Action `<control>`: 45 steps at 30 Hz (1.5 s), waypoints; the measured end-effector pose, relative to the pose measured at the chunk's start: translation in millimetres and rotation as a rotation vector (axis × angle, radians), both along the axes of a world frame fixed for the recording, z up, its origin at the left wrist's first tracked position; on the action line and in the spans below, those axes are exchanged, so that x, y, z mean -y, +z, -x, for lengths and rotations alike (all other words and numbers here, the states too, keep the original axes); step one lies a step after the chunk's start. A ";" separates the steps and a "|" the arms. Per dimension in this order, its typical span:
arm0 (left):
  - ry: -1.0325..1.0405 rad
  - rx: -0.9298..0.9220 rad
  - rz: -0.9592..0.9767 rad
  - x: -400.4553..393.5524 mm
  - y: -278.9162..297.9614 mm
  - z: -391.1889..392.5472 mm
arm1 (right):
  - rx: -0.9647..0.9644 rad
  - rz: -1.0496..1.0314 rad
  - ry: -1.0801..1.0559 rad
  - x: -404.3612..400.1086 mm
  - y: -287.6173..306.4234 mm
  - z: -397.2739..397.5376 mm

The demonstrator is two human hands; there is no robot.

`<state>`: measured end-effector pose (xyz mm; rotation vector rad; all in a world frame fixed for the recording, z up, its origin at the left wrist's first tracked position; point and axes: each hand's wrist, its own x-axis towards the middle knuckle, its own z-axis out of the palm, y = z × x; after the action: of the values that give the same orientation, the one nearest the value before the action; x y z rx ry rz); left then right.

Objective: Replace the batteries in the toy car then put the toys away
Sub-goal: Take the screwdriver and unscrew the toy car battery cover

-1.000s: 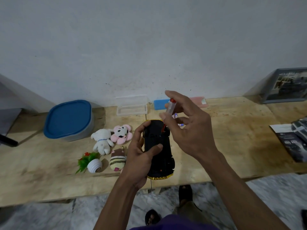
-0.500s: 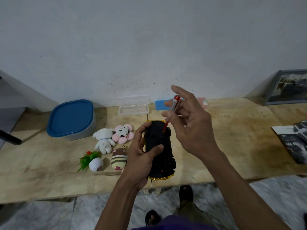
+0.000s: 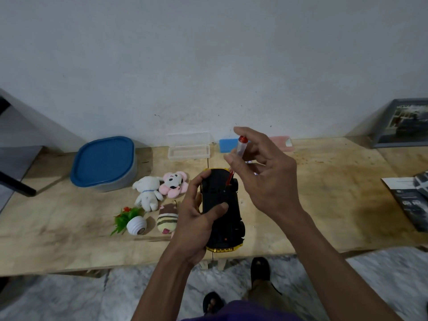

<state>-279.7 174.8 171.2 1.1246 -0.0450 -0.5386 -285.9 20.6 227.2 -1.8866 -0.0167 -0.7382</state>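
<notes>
My left hand (image 3: pixel 196 218) grips the toy car (image 3: pixel 222 212), which is turned belly-up, black underside facing me, yellow body edge at its near end. My right hand (image 3: pixel 266 179) pinches a small screwdriver (image 3: pixel 239 154) with a clear handle and red cap; its red shaft points down onto the car's underside near the far end. Left of the car lie a white plush dog (image 3: pixel 148 193), a pink plush mouse (image 3: pixel 173 181), a striped plush (image 3: pixel 167 218) and a small fake plant in a white pot (image 3: pixel 132 222).
A grey tub with a blue lid (image 3: pixel 104 163) stands at the back left. A clear plastic box (image 3: pixel 188 149), a blue block (image 3: pixel 228 144) and a pink block (image 3: pixel 281 143) sit along the wall. Booklets (image 3: pixel 410 200) lie at the right; a framed picture (image 3: pixel 403 122) leans behind them.
My right hand's fingers have shifted around the screwdriver handle, with the index finger lifted higher. The car and my left hand have barely moved.
</notes>
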 end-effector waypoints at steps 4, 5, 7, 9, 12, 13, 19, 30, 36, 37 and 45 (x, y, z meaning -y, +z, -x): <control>0.005 -0.006 0.012 -2.4 -1.5 0.6 | -0.079 0.000 0.080 -0.3 -0.1 -0.8; 0.008 -0.007 0.014 -2.7 -2.0 0.5 | -0.081 -0.003 0.088 -1.7 -0.4 -1.2; 0.010 -0.005 0.016 -3.3 -2.8 -0.1 | -0.055 -0.029 0.069 -3.8 -1.1 -2.4; 0.008 -0.001 0.012 -4.2 -2.7 -0.9 | -0.045 -0.064 0.048 -4.1 -0.8 -3.9; 0.002 0.001 0.009 -6.1 -2.5 -2.1 | -0.087 -0.100 0.066 -5.2 0.5 -6.7; 0.000 0.002 0.014 -6.8 -2.7 -2.8 | -0.090 -0.111 0.074 -6.5 2.0 -7.9; -0.020 0.006 0.048 -9.9 -4.7 -5.8 | -0.212 -0.154 0.084 1.8 14.7 -18.7; -0.054 0.061 0.062 -15.6 -8.2 -11.6 | -0.702 0.282 0.369 1.2 -10.9 -17.4; -0.051 0.083 0.029 -12.7 -8.1 -11.7 | -0.730 0.271 0.383 1.2 -9.8 -22.7; -0.050 0.082 0.029 -11.8 -8.3 -11.7 | -0.728 0.272 0.384 1.4 -9.7 -23.5; -0.045 0.046 0.024 -10.4 -16.8 -12.5 | -0.683 0.272 0.354 1.6 -12.7 -19.9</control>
<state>-267.2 185.2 154.4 1.1144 -0.1172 -0.5511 -266.0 19.0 214.5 -2.2306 -0.0186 0.1759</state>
